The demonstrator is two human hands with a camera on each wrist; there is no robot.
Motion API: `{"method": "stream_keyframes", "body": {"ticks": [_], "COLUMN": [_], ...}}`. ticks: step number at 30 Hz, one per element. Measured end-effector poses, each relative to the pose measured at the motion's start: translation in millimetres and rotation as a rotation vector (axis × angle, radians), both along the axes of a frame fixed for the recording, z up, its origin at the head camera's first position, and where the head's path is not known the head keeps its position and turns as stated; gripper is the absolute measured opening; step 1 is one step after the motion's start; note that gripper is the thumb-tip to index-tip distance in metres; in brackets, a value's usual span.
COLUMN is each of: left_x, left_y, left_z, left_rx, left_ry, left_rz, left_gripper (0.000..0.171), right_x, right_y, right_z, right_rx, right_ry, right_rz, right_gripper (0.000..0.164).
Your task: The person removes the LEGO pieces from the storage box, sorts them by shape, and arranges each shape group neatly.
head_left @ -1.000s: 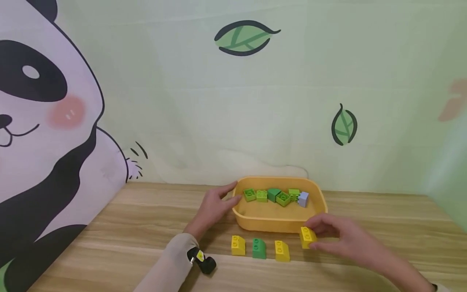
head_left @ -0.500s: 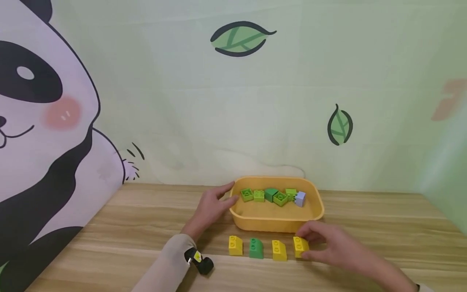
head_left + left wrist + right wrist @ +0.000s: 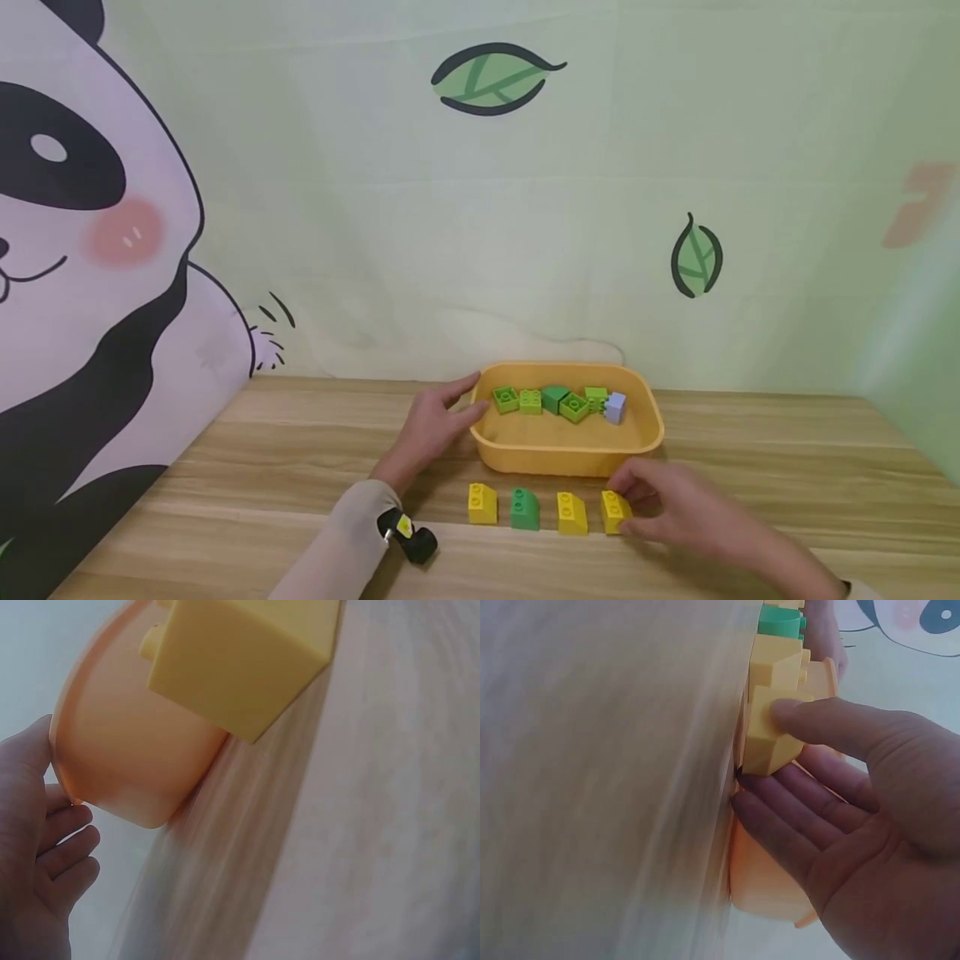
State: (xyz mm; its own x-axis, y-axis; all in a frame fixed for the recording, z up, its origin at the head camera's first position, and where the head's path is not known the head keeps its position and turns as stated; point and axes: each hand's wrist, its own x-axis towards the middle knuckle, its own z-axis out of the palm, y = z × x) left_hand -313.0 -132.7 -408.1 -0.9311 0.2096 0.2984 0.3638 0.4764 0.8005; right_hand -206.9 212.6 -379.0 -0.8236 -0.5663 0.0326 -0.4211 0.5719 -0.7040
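Head view: the right hand (image 3: 675,508) pinches the end yellow brick (image 3: 615,512) between thumb and fingers. A second ago that brick was up near the corner of the orange tray (image 3: 555,463); now it seems down on the wooden table (image 3: 525,575), making the row four long. Leftward, set apart, stand a middle yellow brick (image 3: 572,514), a green brick (image 3: 524,510) and a leftmost yellow brick (image 3: 482,505). Just behind, the tray's front wall crowds the right fingers. The left hand (image 3: 423,429), thumb and forefinger spread, touches its left end. Green blocks (image 3: 530,402) and a lilac block (image 3: 615,408) lie inside. Beyond hangs a printed backdrop (image 3: 375,208).
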Motion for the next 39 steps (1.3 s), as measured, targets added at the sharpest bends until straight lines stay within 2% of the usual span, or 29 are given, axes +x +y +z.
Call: {"method": "stream_keyframes", "body": {"ticks": [5, 12, 20, 27, 33, 39], "left_x": [-0.9, -0.8, -0.2, -0.2, -0.4, -0.8], "left_y": [-2, -3, -2, -1, 0, -1], "left_z": [-1.4, -3.4, -2.6, -0.1, 0.5, 0.3], "left_rx": [-0.005, -0.007, -0.001, 0.005, 0.005, 0.023], "left_ry": [0.009, 0.033, 0.005, 0.006, 0.01, 0.02], "left_rz": [-0.004, -0.008, 0.0, -0.013, -0.015, -0.02], "left_gripper": [0.056, 0.055, 0.056, 0.055, 0.055, 0.055], "right_x": [0.4, -0.1, 0.6, 1.0, 1.9, 3.7], "right_y": [-4, -7, -7, -3, 0, 5], "right_z": [-3.0, -4.6, -4.0, -2.4, 4.3, 17.6], "right_rx": [0.025, 0.031, 0.037, 0.022, 0.042, 0.071], "right_ry": [0.024, 0.013, 0.002, 0.025, 0.041, 0.038], "right_rz": [-0.007, -0.019, -0.033, -0.009, -0.003, -0.023], "right_gripper": [0.034, 0.034, 0.036, 0.038, 0.037, 0.032]}}
